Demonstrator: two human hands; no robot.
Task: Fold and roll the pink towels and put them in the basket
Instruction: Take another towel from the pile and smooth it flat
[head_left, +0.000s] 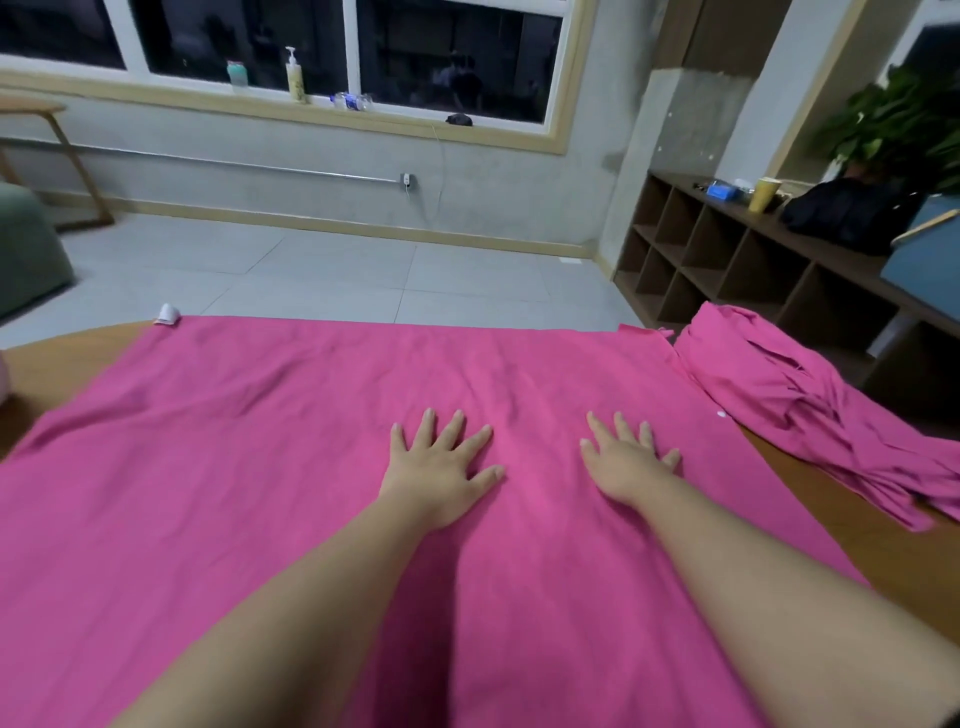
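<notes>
Both palms, left hand (439, 470) and right hand (626, 462), flat on spread pink towel (270, 467).

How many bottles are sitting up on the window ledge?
3: a teal bottle at the left, a tall yellow pump bottle beside it, and a clear bottle lying on its side further right.
</notes>
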